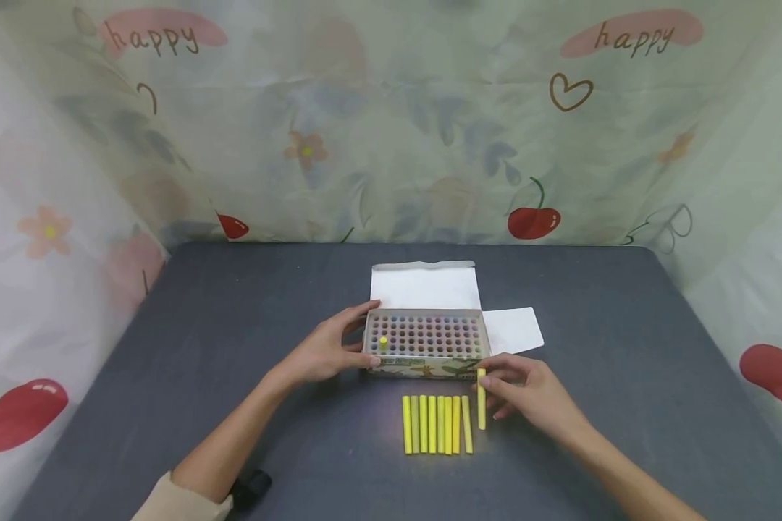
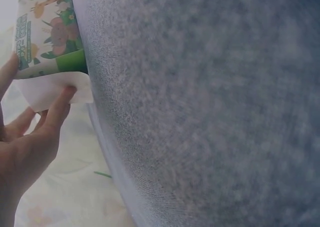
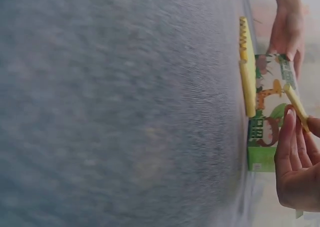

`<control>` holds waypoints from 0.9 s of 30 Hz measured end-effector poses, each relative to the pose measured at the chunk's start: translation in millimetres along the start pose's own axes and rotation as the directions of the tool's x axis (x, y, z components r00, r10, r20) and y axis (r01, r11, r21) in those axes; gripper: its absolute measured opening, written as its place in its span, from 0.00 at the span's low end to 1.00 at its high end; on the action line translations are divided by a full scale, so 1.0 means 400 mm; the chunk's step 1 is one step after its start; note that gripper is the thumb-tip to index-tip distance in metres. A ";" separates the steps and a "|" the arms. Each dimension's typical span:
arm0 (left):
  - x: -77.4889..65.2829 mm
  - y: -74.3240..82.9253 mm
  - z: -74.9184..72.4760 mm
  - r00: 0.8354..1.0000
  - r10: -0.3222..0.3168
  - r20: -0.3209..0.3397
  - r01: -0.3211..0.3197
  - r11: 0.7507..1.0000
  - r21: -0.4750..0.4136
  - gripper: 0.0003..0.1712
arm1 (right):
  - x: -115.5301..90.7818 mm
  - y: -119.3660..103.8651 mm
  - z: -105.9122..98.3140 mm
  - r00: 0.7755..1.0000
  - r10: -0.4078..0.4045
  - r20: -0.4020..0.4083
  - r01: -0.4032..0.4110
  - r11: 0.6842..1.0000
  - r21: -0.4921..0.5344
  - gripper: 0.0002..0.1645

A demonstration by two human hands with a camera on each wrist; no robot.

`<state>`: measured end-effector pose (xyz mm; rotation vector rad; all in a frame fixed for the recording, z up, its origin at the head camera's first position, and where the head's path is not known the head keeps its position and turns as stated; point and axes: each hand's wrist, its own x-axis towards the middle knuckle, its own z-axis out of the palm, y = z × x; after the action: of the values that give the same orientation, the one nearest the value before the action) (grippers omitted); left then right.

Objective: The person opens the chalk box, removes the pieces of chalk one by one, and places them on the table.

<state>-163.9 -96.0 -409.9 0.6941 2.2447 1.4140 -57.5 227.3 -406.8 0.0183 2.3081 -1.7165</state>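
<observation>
A chalk box (image 1: 423,367) with printed animals stands with its lid up, showing a tray of round holes (image 1: 430,334). One yellow chalk stick (image 1: 383,344) stands upright in a hole near the tray's left end. My left hand (image 1: 326,347) grips the box's left end, thumb at the front corner and fingers toward the back. Between thumb and fingers, my right hand (image 1: 524,391) pinches another yellow chalk (image 3: 296,103), just in front of the box's right front corner. Several yellow chalks (image 1: 432,425) lie side by side in a row on the table before the box.
The white lid (image 1: 425,286) leans back behind the tray, and a white side flap (image 1: 513,330) sticks out right. A dark grey table (image 1: 247,289) lies under everything, with a printed curtain (image 1: 391,145) around it. A small black object (image 1: 253,486) is by the left sleeve.
</observation>
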 end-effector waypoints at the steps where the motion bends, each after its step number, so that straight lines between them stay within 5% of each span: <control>1: 0.000 0.000 0.000 1.000 -0.005 -0.001 0.005 1.000 0.000 0.53 | -0.002 0.006 0.000 1.000 0.002 0.002 -0.002 1.000 0.000 0.24; 27: -0.004 -0.006 0.001 1.000 -0.002 -0.004 0.002 1.000 0.007 0.53 | 0.013 0.094 0.002 0.997 0.059 0.046 -0.059 0.998 0.000 0.25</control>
<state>-162.8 -97.7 -412.3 0.6921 2.2541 1.4084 -56.3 237.2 -443.4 0.0463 2.2500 -1.6722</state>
